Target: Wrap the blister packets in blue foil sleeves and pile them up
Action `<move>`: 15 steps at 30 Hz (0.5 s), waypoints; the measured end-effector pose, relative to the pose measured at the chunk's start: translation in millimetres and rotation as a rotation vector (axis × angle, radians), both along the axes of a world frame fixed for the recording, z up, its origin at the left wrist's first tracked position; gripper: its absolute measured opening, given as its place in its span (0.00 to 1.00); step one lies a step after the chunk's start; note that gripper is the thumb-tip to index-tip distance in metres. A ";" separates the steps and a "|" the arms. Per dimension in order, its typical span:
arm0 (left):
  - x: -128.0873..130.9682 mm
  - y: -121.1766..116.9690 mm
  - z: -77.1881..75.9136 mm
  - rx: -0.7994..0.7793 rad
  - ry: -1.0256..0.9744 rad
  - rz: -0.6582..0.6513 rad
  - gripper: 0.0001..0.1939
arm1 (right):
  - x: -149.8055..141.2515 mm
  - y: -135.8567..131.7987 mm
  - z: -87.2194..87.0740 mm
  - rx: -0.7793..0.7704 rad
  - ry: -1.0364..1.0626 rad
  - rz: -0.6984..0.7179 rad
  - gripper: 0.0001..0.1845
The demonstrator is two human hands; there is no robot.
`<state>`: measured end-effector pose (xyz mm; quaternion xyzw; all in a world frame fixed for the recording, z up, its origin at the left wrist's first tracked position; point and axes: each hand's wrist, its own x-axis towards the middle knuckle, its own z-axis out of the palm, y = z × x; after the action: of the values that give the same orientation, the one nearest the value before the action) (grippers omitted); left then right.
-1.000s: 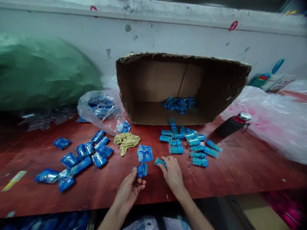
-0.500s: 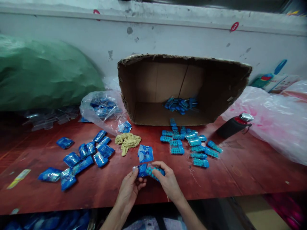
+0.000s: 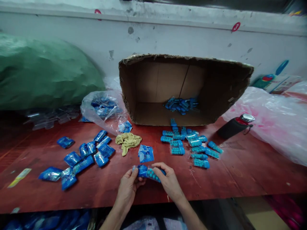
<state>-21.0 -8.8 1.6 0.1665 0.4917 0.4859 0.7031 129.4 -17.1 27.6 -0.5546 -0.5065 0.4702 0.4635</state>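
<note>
Head view: vial just beside sachet.
Our left hand pinches the sachet; at its right, our right hand grips the vial of teal beads. Beyond, we see a bag of blue packets, then a carton with a blue heap inside.

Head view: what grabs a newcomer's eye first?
Probably the cardboard box, gaping toward the camera at the back of the red table, a blue heap inside. Left of it bulges a green sack. Front and center, the left hand holds a blue packet close to the clear container of turquoise balls in the right hand.
</note>
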 end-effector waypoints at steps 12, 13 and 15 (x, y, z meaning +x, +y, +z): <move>-1.1 0.8 3.7 -0.047 -0.047 -0.015 0.15 | -1.3 -5.8 -3.7 0.265 -0.060 -0.132 0.08; 0.1 0.3 4.8 -0.052 -0.052 -0.020 0.14 | -2.4 -6.4 -4.5 0.293 -0.067 -0.151 0.08; 2.6 -1.0 7.1 -0.053 -0.056 -0.024 0.14 | -5.2 -7.9 -5.6 0.333 -0.085 -0.166 0.09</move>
<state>-18.4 -9.8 8.7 0.1399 0.4826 0.4686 0.7266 124.2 -25.1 22.0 -0.5293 -0.5490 0.3163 0.5643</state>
